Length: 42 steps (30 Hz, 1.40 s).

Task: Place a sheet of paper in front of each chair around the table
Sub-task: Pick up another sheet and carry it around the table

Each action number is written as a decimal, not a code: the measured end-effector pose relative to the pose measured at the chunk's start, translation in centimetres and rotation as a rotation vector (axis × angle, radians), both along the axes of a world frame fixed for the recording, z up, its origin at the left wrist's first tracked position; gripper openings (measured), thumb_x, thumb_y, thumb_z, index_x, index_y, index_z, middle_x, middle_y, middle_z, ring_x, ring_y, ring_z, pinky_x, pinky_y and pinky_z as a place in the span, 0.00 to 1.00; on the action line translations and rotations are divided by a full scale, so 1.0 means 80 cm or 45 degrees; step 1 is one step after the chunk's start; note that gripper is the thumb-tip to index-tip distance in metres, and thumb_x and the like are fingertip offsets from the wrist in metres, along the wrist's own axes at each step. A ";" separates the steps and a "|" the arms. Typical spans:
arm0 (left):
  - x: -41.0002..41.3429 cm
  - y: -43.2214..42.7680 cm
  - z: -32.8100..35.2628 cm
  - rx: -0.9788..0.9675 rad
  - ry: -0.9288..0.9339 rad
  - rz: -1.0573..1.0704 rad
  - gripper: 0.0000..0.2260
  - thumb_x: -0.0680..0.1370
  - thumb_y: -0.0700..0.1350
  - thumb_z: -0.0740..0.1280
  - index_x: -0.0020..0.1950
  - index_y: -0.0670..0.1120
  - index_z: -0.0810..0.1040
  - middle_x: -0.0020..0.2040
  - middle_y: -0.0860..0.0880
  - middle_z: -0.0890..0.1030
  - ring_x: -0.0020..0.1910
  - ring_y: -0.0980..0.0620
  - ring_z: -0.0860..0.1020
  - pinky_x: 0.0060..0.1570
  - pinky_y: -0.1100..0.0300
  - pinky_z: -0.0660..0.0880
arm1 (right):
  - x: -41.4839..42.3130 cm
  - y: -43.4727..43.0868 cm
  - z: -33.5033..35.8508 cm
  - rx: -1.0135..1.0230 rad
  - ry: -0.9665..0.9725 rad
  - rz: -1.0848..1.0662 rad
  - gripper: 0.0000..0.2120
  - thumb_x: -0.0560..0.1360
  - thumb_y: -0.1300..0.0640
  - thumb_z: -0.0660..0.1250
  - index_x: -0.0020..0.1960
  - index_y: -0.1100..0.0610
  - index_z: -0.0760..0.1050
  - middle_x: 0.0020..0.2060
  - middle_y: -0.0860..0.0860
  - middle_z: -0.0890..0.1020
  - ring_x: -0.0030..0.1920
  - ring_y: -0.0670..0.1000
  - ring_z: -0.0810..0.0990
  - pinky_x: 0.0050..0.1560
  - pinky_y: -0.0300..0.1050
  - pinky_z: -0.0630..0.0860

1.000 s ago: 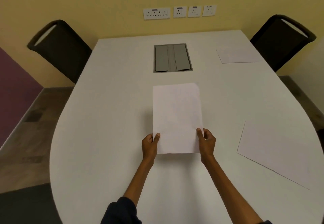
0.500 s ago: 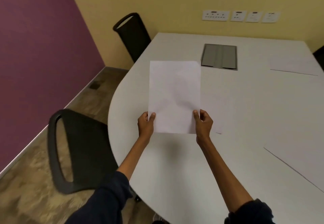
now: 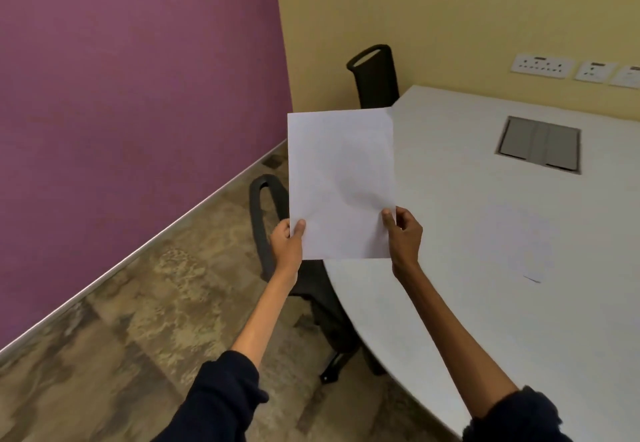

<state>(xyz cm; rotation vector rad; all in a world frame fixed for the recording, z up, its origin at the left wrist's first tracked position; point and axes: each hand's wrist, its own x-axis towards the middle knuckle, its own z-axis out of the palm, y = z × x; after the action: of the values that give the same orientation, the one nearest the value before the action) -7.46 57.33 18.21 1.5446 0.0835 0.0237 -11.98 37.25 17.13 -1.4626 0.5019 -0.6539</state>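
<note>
Holding a blank white sheet of paper (image 3: 341,185) upright in front of us, we pinch it near its two lower corners: our left hand (image 3: 287,242) has its thumb laid across the front of the left edge with the other fingers hidden behind, and our right hand (image 3: 403,234) clamps the right edge between thumb and curled fingers. Both hands are closed on the sheet, which hangs in the air above the curved left edge of the white table (image 3: 485,268), touching no surface. We can read no writing, print or logo on the side facing us; only a soft grey shadow falls across its middle. Behind and below the paper a black chair (image 3: 263,227) stands tucked close against the table's rim, its looped back showing to the left of the sheet. A second black chair (image 3: 375,76) stands farther off at the table's far corner, against the yellow wall (image 3: 450,9). On that wall sit white socket plates (image 3: 542,66), their markings too small to read. A grey hatch (image 3: 538,145) is set flush into the tabletop. Another sheet (image 3: 516,241) lies flat on the table to the right of our right hand, faint against the white surface, and blank as far as we can tell. The purple wall (image 3: 138,95) meets the mottled brown floor (image 3: 138,320) on the left.
</note>
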 end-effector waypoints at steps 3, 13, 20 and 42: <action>-0.016 0.086 0.010 -0.019 -0.011 0.078 0.05 0.80 0.43 0.66 0.53 0.42 0.78 0.48 0.48 0.83 0.47 0.50 0.81 0.44 0.58 0.80 | 0.003 0.082 0.004 -0.023 0.002 0.087 0.10 0.77 0.55 0.68 0.51 0.62 0.78 0.44 0.51 0.81 0.41 0.46 0.76 0.43 0.37 0.73; -0.017 0.307 0.015 0.051 -0.025 0.285 0.05 0.77 0.43 0.69 0.49 0.42 0.81 0.46 0.46 0.84 0.45 0.46 0.82 0.43 0.53 0.78 | 0.029 0.292 0.005 0.070 0.057 0.274 0.08 0.78 0.54 0.65 0.49 0.58 0.78 0.45 0.49 0.81 0.45 0.50 0.77 0.47 0.43 0.72; 0.045 0.389 0.001 -0.005 0.043 0.371 0.06 0.77 0.42 0.69 0.49 0.41 0.82 0.46 0.44 0.85 0.42 0.48 0.81 0.45 0.50 0.79 | 0.104 0.383 0.011 0.071 0.048 0.323 0.09 0.79 0.54 0.64 0.52 0.60 0.78 0.45 0.50 0.81 0.45 0.48 0.77 0.45 0.41 0.73; 0.420 0.370 0.011 0.040 0.074 0.012 0.04 0.78 0.42 0.66 0.47 0.42 0.79 0.39 0.49 0.80 0.36 0.53 0.75 0.36 0.62 0.72 | 0.404 0.389 0.022 0.198 0.073 -0.074 0.08 0.79 0.58 0.62 0.44 0.62 0.73 0.38 0.48 0.76 0.39 0.47 0.72 0.40 0.41 0.67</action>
<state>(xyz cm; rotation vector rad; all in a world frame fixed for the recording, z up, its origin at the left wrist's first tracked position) 26.15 86.95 19.07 1.5767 0.1372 -0.0125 20.37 68.36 18.86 -1.3269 0.6279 -0.6061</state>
